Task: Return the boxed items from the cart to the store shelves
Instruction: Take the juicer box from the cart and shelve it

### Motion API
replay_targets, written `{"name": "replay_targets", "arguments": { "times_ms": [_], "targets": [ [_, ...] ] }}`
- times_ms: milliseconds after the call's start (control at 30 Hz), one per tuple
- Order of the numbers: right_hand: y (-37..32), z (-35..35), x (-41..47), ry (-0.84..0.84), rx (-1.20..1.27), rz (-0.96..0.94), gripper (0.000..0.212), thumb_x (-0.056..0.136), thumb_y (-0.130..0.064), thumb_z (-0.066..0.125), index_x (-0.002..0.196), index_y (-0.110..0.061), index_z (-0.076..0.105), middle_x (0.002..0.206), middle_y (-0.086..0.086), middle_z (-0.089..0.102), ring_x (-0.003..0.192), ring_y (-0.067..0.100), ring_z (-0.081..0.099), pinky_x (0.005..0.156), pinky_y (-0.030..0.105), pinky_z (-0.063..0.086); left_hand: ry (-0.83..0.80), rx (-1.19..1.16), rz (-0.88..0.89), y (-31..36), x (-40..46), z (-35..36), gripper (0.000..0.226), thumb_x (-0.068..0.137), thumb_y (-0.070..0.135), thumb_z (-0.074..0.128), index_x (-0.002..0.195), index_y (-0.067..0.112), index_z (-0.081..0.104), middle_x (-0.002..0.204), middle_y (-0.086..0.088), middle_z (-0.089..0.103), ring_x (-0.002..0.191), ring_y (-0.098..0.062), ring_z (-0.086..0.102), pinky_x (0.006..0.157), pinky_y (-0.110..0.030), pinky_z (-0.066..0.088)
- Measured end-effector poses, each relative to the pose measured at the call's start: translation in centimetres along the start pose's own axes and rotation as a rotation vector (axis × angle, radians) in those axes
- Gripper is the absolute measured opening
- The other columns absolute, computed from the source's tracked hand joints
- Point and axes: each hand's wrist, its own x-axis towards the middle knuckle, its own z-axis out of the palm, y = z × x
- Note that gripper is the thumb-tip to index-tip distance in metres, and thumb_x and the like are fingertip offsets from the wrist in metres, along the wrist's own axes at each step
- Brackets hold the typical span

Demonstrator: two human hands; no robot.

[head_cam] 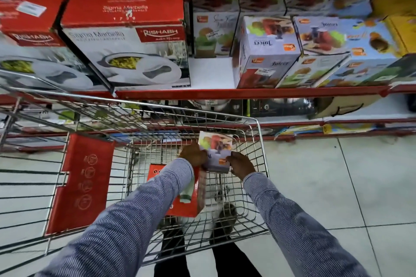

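Note:
A small white juicer box [216, 150] with fruit pictures sits inside the wire cart [262, 155], near its far end. My left hand [193, 154] grips its left side and my right hand [240, 165] grips its right side. Beside it in the cart lies a red box [188, 198], partly hidden under my left sleeve. On the shelf [247, 92] above, matching juicer boxes [265, 51] stand in a row, with a bare gap [210, 73] to their left.
Large red-and-white Rishabh casserole boxes [126, 38] fill the shelf's left part. The cart's red child-seat flap [83, 182] is at the left. Lower shelves hold dark boxes [281, 108]. White tiled floor [337, 186] lies to the right.

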Motion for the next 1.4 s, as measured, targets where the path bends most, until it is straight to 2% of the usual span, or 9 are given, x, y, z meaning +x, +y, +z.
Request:
{"name": "replay_targets", "arguments": {
  "times_ms": [100, 300, 367, 567, 733, 867, 1067, 1333, 1400],
  "targets": [
    [0.4, -0.3, 0.8, -0.003, 0.113, 0.005, 0.033, 0.082, -0.018, 0.056, 0.066, -0.041, 0.073, 0.088, -0.004, 0.072, 0.096, 0.028, 0.069, 0.095, 0.050, 0.053, -0.001, -0.057, -0.015, 0.2, -0.2, -0.3, 0.040, 0.072, 0.028, 0.056, 0.103, 0.004, 0.065, 0.110, -0.015, 0.068, 0.100, -0.030, 0.063, 0.077, -0.033, 0.053],
    [0.5, -2.2, -0.2, 0.045, 0.165, -0.101, 0.017, 0.062, -0.043, 0.057, 0.068, -0.047, 0.072, 0.092, 0.007, 0.074, 0.096, 0.036, 0.068, 0.092, 0.057, 0.052, 0.177, -0.092, 0.162, 3.0, -6.6, -3.3, 0.019, 0.088, 0.022, 0.055, 0.081, 0.008, 0.067, 0.081, -0.008, 0.065, 0.072, -0.021, 0.058, 0.061, -0.023, 0.039],
    [-2.4, -3.4, -4.3, 0.117, 0.167, -0.183, 0.016, 0.062, -0.049, 0.057, 0.068, -0.050, 0.072, 0.091, 0.005, 0.074, 0.095, 0.033, 0.069, 0.092, 0.050, 0.054, 0.241, -0.104, 0.216, 3.9, -9.1, -4.5, 0.024, 0.082, 0.031, 0.060, 0.079, 0.011, 0.072, 0.075, -0.008, 0.071, 0.067, -0.020, 0.063, 0.058, -0.021, 0.045],
    [-8.2, -6.4, -10.8, 0.252, 0.221, -0.405, 0.025, 0.081, -0.032, 0.067, 0.102, -0.022, 0.075, 0.095, -0.001, 0.077, 0.089, 0.019, 0.070, 0.087, 0.040, 0.057, 0.458, -0.186, 0.373, 6.2, -15.9, -8.5, 0.038, 0.066, 0.046, 0.068, 0.088, 0.017, 0.079, 0.084, -0.003, 0.080, 0.077, -0.018, 0.075, 0.076, -0.036, 0.060],
    [-12.8, -8.7, -13.8, 0.280, 0.300, -0.570, 0.021, 0.081, -0.018, 0.071, 0.101, -0.023, 0.076, 0.091, -0.001, 0.077, 0.082, 0.012, 0.070, 0.077, 0.028, 0.054, 0.591, -0.286, 0.430, 8.5, -19.7, -12.0, 0.027, 0.070, 0.024, 0.080, 0.097, 0.020, 0.077, 0.089, 0.006, 0.079, 0.075, -0.002, 0.073, 0.077, -0.030, 0.062],
    [-15.4, -9.4, -14.8, 0.255, 0.332, -0.640, 0.025, 0.083, -0.011, 0.070, 0.107, -0.016, 0.073, 0.097, 0.001, 0.075, 0.091, 0.016, 0.069, 0.081, 0.030, 0.054, 0.643, -0.320, 0.501, 10.2, -20.9, -14.0, 0.030, 0.073, 0.015, 0.079, 0.102, 0.017, 0.075, 0.098, 0.003, 0.078, 0.076, -0.001, 0.071, 0.074, -0.024, 0.061],
    [-17.6, -9.8, -13.9, 0.294, 0.321, -0.676, 0.027, 0.083, -0.010, 0.071, 0.109, -0.018, 0.071, 0.090, -0.009, 0.072, 0.093, 0.014, 0.069, 0.090, 0.040, 0.057, 0.652, -0.408, 0.566, 11.6, -20.0, -15.1, 0.040, 0.075, 0.004, 0.076, 0.114, 0.014, 0.070, 0.110, -0.001, 0.075, 0.095, -0.008, 0.071, 0.085, -0.033, 0.061],
    [-19.1, -10.1, -10.5, 0.313, 0.278, -0.708, 0.032, 0.084, -0.010, 0.070, 0.111, -0.027, 0.069, 0.096, -0.013, 0.071, 0.081, 0.003, 0.066, 0.082, 0.031, 0.056, 0.688, -0.540, 0.533, 12.8, -15.9, -14.6, 0.047, 0.073, -0.006, 0.073, 0.116, 0.014, 0.068, 0.116, -0.004, 0.073, 0.106, -0.011, 0.069, 0.091, -0.039, 0.059],
    [-19.3, -10.1, -9.5, 0.323, 0.262, -0.710, 0.033, 0.085, -0.010, 0.069, 0.115, -0.024, 0.068, 0.104, -0.009, 0.070, 0.080, -0.004, 0.063, 0.081, 0.028, 0.055, 0.697, -0.547, 0.520, 13.1, -14.8, -14.4, 0.047, 0.074, -0.007, 0.071, 0.116, 0.015, 0.068, 0.116, -0.005, 0.073, 0.105, -0.008, 0.067, 0.089, -0.030, 0.059]
  ]
}}
